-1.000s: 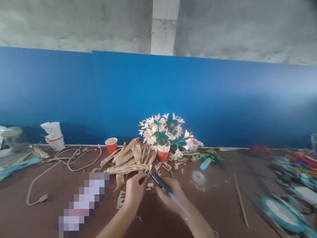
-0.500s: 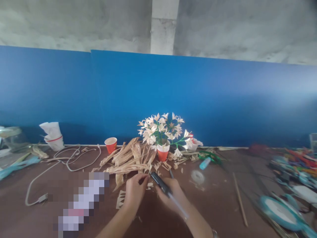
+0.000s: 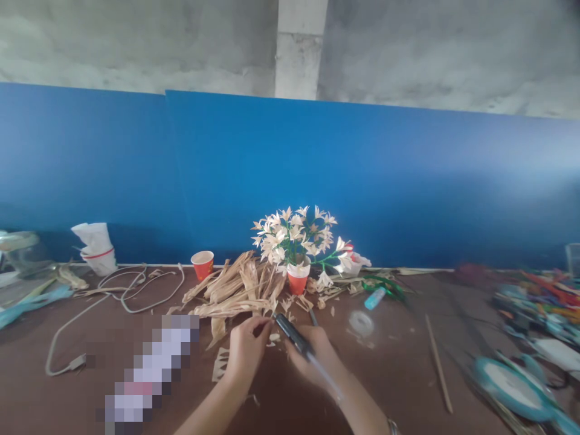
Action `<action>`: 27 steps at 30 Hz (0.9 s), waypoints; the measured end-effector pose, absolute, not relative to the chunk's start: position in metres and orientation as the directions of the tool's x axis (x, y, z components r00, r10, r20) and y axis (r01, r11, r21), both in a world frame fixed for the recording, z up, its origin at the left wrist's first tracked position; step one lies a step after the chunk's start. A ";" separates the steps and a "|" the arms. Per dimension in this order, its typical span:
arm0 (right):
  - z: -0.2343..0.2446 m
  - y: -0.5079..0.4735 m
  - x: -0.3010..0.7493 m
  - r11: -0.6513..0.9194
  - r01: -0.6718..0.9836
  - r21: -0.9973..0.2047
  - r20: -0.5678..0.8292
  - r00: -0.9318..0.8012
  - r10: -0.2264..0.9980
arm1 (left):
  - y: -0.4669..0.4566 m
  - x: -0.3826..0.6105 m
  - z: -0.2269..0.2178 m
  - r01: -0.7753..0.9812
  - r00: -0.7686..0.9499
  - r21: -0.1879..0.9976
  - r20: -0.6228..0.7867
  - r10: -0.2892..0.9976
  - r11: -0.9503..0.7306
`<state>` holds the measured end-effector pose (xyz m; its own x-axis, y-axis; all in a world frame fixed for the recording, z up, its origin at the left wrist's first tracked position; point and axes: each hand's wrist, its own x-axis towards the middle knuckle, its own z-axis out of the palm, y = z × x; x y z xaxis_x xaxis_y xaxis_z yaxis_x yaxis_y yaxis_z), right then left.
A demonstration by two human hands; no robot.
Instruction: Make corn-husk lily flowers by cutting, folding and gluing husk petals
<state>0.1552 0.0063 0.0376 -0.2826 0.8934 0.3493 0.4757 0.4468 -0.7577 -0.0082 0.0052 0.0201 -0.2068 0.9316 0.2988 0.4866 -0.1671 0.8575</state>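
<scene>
Roughly midway along the near edge of the brown tabletop [image 3: 399, 386], a person's two bare hands meet over a scatter of pale trimmings. The left hand [image 3: 247, 350] has its thumb and forefinger pressed together in a pinch; whatever sits between them is too small to make out. The right hand [image 3: 317, 359] is wrapped around a dark pen-shaped tool [image 3: 292, 334], whose tip points up and left, right at that pinch, while a clear rod trails back over the wrist. A pale husk scrap [image 3: 273, 337] lies just under the fingertips.

Just beyond the hands, toward the far edge, a pile of dried husks [image 3: 235, 290] fans out. Beside it, a red cup [image 3: 298, 279] holds a bunch of cream paper-like flowers [image 3: 299, 235] on green stems. A second red cup [image 3: 203, 264] stands farther left, near a looping grey cable [image 3: 136, 290]. To the right lie a clear tape roll [image 3: 361, 323] and a thin wooden stick [image 3: 438, 365].

Fine tip work like this seems to go best with both wrists resting on the tabletop, the pinch kept steady, and the fingers kept clear of the tool's tip.
</scene>
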 end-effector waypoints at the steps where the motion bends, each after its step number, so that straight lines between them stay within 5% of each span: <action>1: 0.040 0.006 0.156 0.474 0.480 -0.739 0.355 -0.320 0.878 | 0.005 -0.008 0.020 0.487 -0.206 0.857 0.299 0.932 -0.167; 16: 0.037 0.009 0.156 0.539 0.509 -0.671 0.393 -0.372 0.841 | 0.006 -0.009 0.020 0.489 -0.210 0.851 0.327 0.922 -0.191; 22: 0.042 0.016 0.171 0.368 0.704 -0.608 0.249 -0.271 0.930 | 0.006 -0.010 0.020 0.481 -0.243 0.856 0.338 0.909 -0.189; 27: 0.051 0.027 0.232 0.002 0.935 -0.355 0.010 0.002 1.000 | 0.007 -0.011 0.020 0.496 -0.258 0.847 0.353 0.899 -0.190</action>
